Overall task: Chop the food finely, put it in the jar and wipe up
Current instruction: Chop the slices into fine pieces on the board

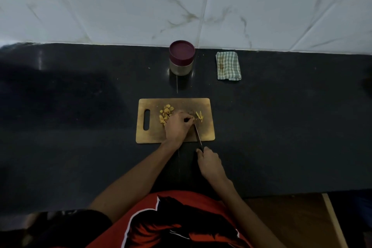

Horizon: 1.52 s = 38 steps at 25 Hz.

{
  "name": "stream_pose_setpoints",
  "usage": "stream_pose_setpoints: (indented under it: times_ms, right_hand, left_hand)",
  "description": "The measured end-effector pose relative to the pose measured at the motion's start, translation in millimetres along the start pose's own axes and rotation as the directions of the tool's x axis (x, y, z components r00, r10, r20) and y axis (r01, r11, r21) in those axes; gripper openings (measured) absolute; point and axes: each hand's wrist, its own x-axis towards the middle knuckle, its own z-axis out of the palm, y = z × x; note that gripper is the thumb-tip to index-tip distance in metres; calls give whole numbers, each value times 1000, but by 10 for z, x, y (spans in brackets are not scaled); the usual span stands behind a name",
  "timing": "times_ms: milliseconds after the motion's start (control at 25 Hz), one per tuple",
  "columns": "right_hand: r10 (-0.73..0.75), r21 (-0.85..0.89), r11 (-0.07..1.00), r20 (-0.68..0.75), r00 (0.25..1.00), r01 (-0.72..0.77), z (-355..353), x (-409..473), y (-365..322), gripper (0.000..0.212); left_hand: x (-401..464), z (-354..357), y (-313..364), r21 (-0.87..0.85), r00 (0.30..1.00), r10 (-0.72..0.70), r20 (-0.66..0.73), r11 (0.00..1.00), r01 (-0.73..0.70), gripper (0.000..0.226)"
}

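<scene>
White tiles with grey streaks cover the wall (141, 2) behind your dark counter (70, 117). On the left side of the counter you have lots of open room.

In the middle lies a wooden board (207, 133) with a handle hole at its left end. Its near edge sits well back from the counter's front edge. A heap of yellow chunks (166, 113) lies on the left part of the board. Your left hand (178, 127) rests on the board just beside the heap, with curled fingers pinching a small piece. Right beside those fingertips stands the knife (197, 135), its tip on the board. A few thin yellow strips (199, 116) lie to the right of the blade. Your right hand (209, 162) grips the knife handle, just off the near edge of the board.

Behind the board, near the wall, stands a jar (181, 60) with a dark red lid on. To its right lies a folded checked cloth (228, 66), apart from the jar.
</scene>
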Motion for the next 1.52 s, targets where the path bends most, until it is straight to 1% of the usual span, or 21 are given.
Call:
stream_pose_setpoints:
  times_ms: [120,240,360,440,560,680,880,960,1120,1320,1520]
  right_hand:
    - [2,83,997,-11,1000,-2,4,24,-60,28]
    - [9,97,995,-24,1000,-7,-41,31,-34,29]
    - [28,131,991,-75,997,-18,-114,65,48,30]
    - [28,145,989,-71,997,-18,-148,80,27,29]
    - [-26,107,994,-45,999,30,-148,90,-76,30]
    - [-69,69,995,-59,996,73,-160,132,-160,31]
    - [-81,28,996,-79,994,83,-183,210,-203,29]
    - [-88,-5,996,-90,992,88,-174,225,-197,29]
    - [-66,-47,997,-86,994,62,-156,255,-237,29]
    - [-46,-117,993,-102,994,34,-147,248,-283,29]
    - [-16,-91,996,-67,998,10,-200,311,-387,30]
  left_hand:
    - [9,-6,-9,-5,1000,-8,1,1000,8,17]
    - [12,13,-8,-16,1000,-17,-23,1000,17,16]
    - [12,21,-4,-15,999,-27,-37,1000,27,15]
    - [11,32,-11,-16,999,-22,-46,1000,21,14]
    - [5,40,-20,-10,998,-15,-62,1000,15,15]
    - [11,43,-35,8,998,0,-57,1000,1,17]
    - [36,64,-59,35,999,-6,-36,999,7,19]
    - [45,73,-68,54,999,13,-36,998,-11,19]
    - [58,43,-62,88,997,77,-17,993,-75,19]
    - [64,38,-57,94,995,101,-18,991,-99,19]
    - [73,22,-45,89,994,114,-3,990,-113,18]
